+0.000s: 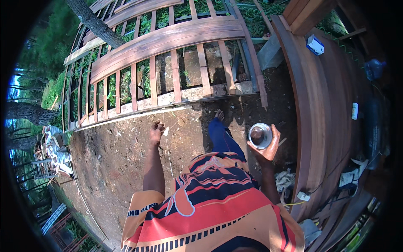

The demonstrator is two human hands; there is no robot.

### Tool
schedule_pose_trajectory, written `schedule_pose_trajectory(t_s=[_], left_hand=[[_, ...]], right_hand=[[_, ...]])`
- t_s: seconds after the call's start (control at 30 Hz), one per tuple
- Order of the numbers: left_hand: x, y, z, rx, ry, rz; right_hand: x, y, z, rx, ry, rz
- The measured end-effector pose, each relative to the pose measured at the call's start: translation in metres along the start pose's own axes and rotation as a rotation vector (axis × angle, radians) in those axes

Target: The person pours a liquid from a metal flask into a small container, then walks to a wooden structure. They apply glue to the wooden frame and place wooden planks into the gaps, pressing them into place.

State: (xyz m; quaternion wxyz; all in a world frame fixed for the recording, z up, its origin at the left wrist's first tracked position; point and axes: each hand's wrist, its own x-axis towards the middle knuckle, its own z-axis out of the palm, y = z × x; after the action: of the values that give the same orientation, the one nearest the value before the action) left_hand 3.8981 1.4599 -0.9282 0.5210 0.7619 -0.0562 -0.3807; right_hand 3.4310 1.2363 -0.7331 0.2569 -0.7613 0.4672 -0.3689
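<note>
Raising your right hand (268, 147), you cup a round, shiny metal tin (260, 135); your left hand (156, 131) hangs clenched over bare dirt ground (113, 159).

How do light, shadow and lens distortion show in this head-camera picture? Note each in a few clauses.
Head view: strong sun lights the bare soil, while the wooden railing casts slatted shadows behind it; the straight rails bow toward the rim, fisheye bending; black corners frame the circle; the metal tin in the right hand gleams at its rim; the left hand is sharp, closed in a fist.
</note>
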Motion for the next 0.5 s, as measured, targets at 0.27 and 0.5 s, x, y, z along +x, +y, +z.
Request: schedule_pose_trajectory(t_s=[0.27, 0.5], left_hand=[[0.027, -0.061, 0.046, -0.032, -0.076, -0.457], [0.121, -0.017, 0.06, 0.199, -0.049, -0.459]], right_hand=[[0.172, 0.022, 0.062, 0.162, -0.091, 0.097], [0.327, 0.034, 0.134, 0.017, -0.053, -0.012]])
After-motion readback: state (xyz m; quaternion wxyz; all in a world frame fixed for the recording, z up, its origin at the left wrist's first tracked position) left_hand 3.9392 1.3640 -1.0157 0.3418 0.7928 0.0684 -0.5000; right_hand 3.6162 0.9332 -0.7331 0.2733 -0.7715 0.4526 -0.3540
